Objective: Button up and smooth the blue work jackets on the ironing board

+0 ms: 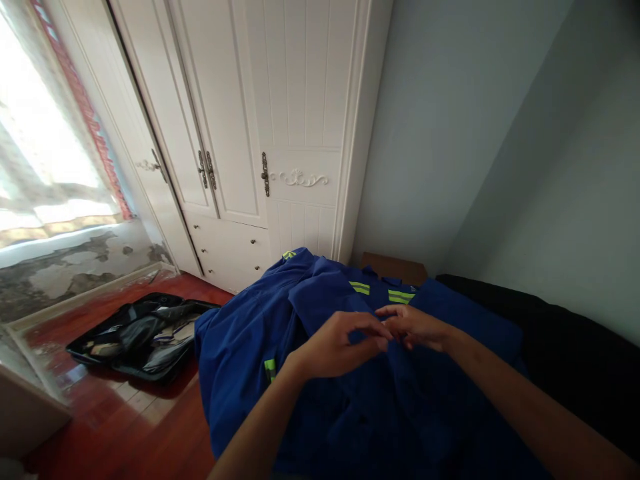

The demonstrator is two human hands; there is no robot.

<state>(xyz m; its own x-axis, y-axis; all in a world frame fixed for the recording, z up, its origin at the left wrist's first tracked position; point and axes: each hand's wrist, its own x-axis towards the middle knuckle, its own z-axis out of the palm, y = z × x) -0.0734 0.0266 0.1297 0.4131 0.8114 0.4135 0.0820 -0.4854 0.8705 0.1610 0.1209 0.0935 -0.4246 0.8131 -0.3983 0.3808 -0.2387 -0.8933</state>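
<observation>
Single head-worn view, facing forward and down over blue fabric (245, 327); the left hand (345, 343) and right hand (415, 327) lie at close range below centre, while the wardrobe (305, 87) stands farther back and the floor (165, 430) is seen obliquely at left.

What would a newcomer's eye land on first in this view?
Probably the big royal-blue cloth clothing with yellow-green striped bands, spread across the centre foreground, with the person's bare left hand and bare right hand close together above it. Next, perhaps, the open black suitcase with mixed contents on the glossy red wooden floor at lower left, and the tall white panelled wardrobe behind.
</observation>
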